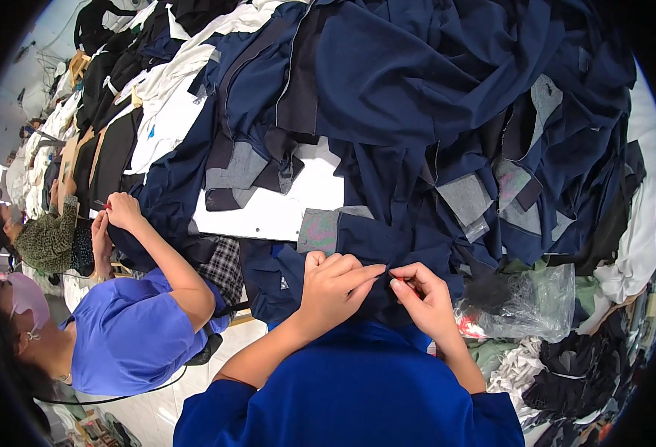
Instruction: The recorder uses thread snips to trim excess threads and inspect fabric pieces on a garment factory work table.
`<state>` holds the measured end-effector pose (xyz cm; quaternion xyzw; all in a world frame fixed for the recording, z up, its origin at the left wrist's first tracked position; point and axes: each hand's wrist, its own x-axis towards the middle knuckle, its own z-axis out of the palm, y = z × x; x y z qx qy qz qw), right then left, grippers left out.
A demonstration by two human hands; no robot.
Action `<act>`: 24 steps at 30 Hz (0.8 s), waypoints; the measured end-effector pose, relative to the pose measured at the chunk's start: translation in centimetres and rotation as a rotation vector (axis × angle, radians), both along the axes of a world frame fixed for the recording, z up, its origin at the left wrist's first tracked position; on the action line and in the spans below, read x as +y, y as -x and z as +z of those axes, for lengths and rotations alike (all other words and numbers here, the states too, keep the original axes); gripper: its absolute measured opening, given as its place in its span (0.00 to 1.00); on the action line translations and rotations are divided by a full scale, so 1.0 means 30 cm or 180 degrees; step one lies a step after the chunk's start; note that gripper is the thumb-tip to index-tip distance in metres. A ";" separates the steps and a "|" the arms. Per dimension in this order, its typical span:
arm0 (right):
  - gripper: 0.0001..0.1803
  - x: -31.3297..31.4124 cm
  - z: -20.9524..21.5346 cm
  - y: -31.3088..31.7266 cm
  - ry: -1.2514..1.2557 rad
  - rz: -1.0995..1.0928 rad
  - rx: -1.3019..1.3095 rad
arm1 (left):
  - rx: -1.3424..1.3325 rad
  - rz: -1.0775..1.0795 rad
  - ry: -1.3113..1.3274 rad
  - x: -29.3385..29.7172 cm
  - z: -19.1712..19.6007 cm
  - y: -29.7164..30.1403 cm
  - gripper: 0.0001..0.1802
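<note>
Left hand (333, 287) pinches the navy cloth (376, 246) at the worktop (268, 212) edge; right hand (425, 298), grip closed on a thin red tool (401, 276), picks at it. Best kept taut, strokes short.

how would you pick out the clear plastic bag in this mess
Start at the big heap of navy garments on the white table. Go to its near right edge, just right of the right hand. The plastic bag is the only see-through, crinkled item.
</note>
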<state>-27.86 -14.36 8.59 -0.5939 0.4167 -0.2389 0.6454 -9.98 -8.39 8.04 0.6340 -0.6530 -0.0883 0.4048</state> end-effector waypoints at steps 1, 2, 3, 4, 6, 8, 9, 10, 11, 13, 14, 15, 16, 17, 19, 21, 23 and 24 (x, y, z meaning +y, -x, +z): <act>0.09 -0.001 0.002 -0.003 0.0000 0.0002 0.0000 | -0.0049 -0.0003 0.0011 -0.001 0.000 -0.001 0.11; 0.09 -0.003 0.007 -0.007 0.0226 -0.0018 0.0060 | -0.0048 0.0000 0.0009 -0.001 -0.001 -0.002 0.11; 0.10 -0.005 0.012 -0.011 0.0451 -0.0037 0.0120 | -0.0063 -0.0007 0.0004 -0.002 -0.001 -0.003 0.11; 0.10 -0.007 0.019 -0.014 0.0450 -0.0035 0.0122 | -0.0077 -0.0014 -0.0002 -0.003 -0.002 -0.004 0.10; 0.10 -0.014 0.034 -0.020 0.0815 -0.0056 0.0392 | 0.0075 -0.0026 -0.0034 -0.005 -0.004 -0.004 0.10; 0.11 -0.019 0.038 -0.020 0.0882 0.0005 0.0416 | 0.0230 -0.0044 -0.0066 -0.006 -0.004 -0.006 0.10; 0.11 -0.021 0.039 -0.019 0.0949 0.0059 0.0441 | 0.0496 -0.0102 -0.0233 -0.007 -0.002 -0.007 0.10; 0.11 -0.021 0.038 -0.018 0.0949 0.0060 0.0443 | 0.0762 -0.0159 -0.0400 -0.008 0.001 -0.009 0.11; 0.11 -0.022 0.035 -0.015 0.0926 0.0082 0.0352 | 0.0763 -0.0156 -0.0399 -0.009 0.002 -0.014 0.11; 0.12 -0.019 0.029 -0.015 0.0905 0.0110 0.0262 | 0.1747 -0.0360 -0.1148 -0.012 0.005 -0.027 0.11; 0.12 -0.017 0.028 -0.019 0.0973 0.0050 0.0161 | 0.1749 -0.0355 -0.1143 -0.012 0.005 -0.026 0.11; 0.13 -0.015 0.027 -0.021 0.1041 -0.0010 0.0060 | 0.2263 -0.0396 -0.1145 -0.012 0.004 -0.023 0.11; 0.13 -0.013 0.030 -0.017 0.1045 -0.0002 0.0059 | 0.2777 -0.0436 -0.1141 -0.011 0.003 -0.022 0.11; 0.13 -0.012 0.037 -0.012 0.0868 0.0050 0.0087 | 0.2772 -0.0427 -0.1129 -0.012 0.003 -0.024 0.11; 0.14 -0.008 0.039 -0.013 0.0700 0.0117 0.0105 | 0.3143 -0.0441 -0.1319 -0.011 0.001 -0.029 0.12; 0.13 -0.004 0.034 -0.019 0.0678 0.0059 0.0002 | 0.3206 -0.0454 -0.1326 -0.015 0.002 -0.030 0.13; 0.13 -0.003 0.032 -0.026 0.0657 0.0074 -0.0001 | 0.3267 -0.0459 -0.1320 -0.017 0.002 -0.030 0.13; 0.13 -0.003 0.032 -0.030 0.0582 0.0045 -0.0016 | 0.3194 -0.0453 -0.1266 -0.017 -0.001 -0.029 0.13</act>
